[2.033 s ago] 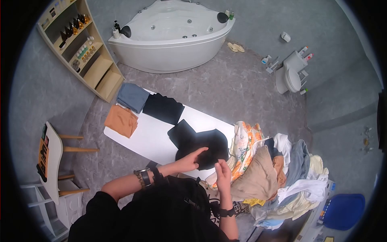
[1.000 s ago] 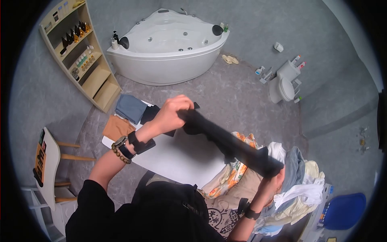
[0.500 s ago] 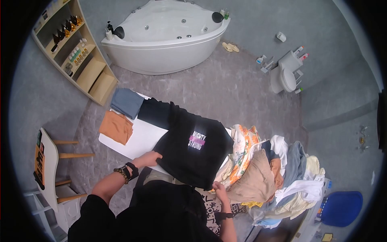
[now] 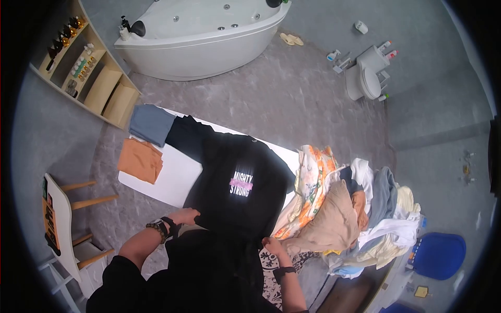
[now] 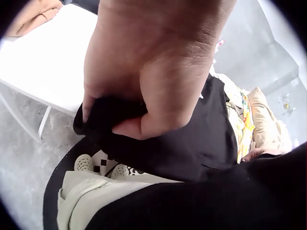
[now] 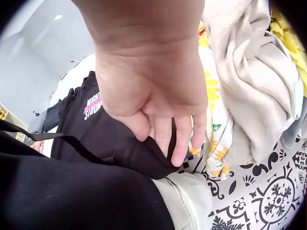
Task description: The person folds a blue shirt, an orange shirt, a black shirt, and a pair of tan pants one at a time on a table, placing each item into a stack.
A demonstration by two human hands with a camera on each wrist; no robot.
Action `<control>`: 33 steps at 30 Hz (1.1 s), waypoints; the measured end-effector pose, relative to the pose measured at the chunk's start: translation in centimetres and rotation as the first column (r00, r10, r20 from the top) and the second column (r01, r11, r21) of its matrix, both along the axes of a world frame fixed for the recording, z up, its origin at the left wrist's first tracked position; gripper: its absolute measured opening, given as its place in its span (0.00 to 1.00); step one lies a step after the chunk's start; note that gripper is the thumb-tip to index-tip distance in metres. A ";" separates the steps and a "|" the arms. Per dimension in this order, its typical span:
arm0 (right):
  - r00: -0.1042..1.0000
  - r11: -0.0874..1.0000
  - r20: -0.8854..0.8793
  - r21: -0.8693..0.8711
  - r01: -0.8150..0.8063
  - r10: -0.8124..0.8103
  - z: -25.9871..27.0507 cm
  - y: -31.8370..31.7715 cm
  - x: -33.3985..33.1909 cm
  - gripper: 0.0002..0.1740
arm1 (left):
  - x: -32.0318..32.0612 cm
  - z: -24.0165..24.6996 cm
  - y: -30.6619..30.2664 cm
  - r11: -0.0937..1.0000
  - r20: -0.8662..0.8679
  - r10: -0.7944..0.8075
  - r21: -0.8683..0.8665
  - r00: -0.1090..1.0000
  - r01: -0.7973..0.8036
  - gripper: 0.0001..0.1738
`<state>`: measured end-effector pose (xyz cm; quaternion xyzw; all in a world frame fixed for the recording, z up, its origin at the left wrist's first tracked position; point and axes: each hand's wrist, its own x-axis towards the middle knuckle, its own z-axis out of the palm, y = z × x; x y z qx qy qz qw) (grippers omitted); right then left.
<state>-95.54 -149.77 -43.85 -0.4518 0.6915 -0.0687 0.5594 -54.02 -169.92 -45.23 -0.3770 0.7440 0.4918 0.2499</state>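
A black T-shirt (image 4: 261,161) lies spread on the white table, its printed side up with "MIGHTY STRONG" in white and a pink band across the lettering. My left hand (image 4: 185,216) pinches its near left corner. In the left wrist view, the thumb and fingers of that hand (image 5: 158,91) close on a fold of black cloth. At the near right corner, my right hand (image 4: 274,246) holds the hem. The right wrist view has the thumb and fingers of this hand (image 6: 153,96) around the cloth edge, beside a flowered garment (image 6: 213,115).
Folded grey-blue (image 4: 151,124), orange (image 4: 140,160) and black (image 4: 188,138) clothes sit at the left of the white table (image 4: 177,180). A large heap of loose clothes (image 4: 329,219) stands at the right. Beyond are a bathtub (image 4: 198,52) and wooden shelf (image 4: 104,94).
The black T-shirt was bunched on the table, then stretched between both raised hands, then laid out flat with its print up. Since half a second ago both hands have shifted slightly, still gripping it.
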 end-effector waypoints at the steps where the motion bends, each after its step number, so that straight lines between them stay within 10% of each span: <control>1: 1.000 1.000 0.002 -0.005 0.010 -0.010 1.9 -1.6 0.2 0.10 | -0.4 1.0 -0.3 0.999 -0.001 -0.001 0.034 1.000 0.001 0.31; 4: 0.989 0.986 0.107 -0.123 0.116 -0.103 1.1 -4.3 -1.5 0.12 | -1.3 2.6 -1.2 0.995 -0.027 0.036 0.093 0.999 -0.033 0.25; 8: 0.773 0.717 -0.015 -0.386 0.581 -0.634 1.1 -12.3 -4.0 0.19 | -2.2 2.9 -0.7 0.964 -0.259 0.265 0.098 0.929 -0.248 0.20; 12: 0.684 0.722 -0.317 -0.526 0.449 -0.657 -3.0 -18.1 -6.9 0.26 | -3.9 5.3 -0.7 0.915 -0.331 0.326 -0.126 0.885 -0.384 0.24; 18: 0.679 0.646 -0.188 -0.559 0.520 -0.709 -5.4 -21.8 -7.8 0.18 | -7.4 6.0 0.0 0.913 -0.302 0.161 -0.315 0.940 -0.258 0.36; 22: 0.702 0.544 -0.126 -0.731 0.412 -0.701 0.1 -22.3 -9.7 0.11 | -9.7 5.9 -0.8 0.945 -0.173 0.040 -0.313 0.984 -0.094 0.38; 25: 0.627 0.458 0.056 -0.633 0.624 -0.777 4.3 -22.5 -11.0 0.07 | -11.6 5.9 -1.7 0.953 -0.171 -0.025 -0.300 0.985 -0.028 0.38; 26: 0.676 0.518 -0.132 -0.752 0.407 -0.725 3.7 -22.1 -12.4 0.07 | -12.2 5.7 -1.8 0.953 -0.173 -0.060 -0.304 0.983 0.005 0.37; 33: 0.667 0.568 -0.180 -0.705 0.425 -0.723 4.0 -22.2 -13.5 0.14 | -14.2 4.8 -2.7 0.964 -0.209 -0.042 -0.266 0.977 -0.015 0.32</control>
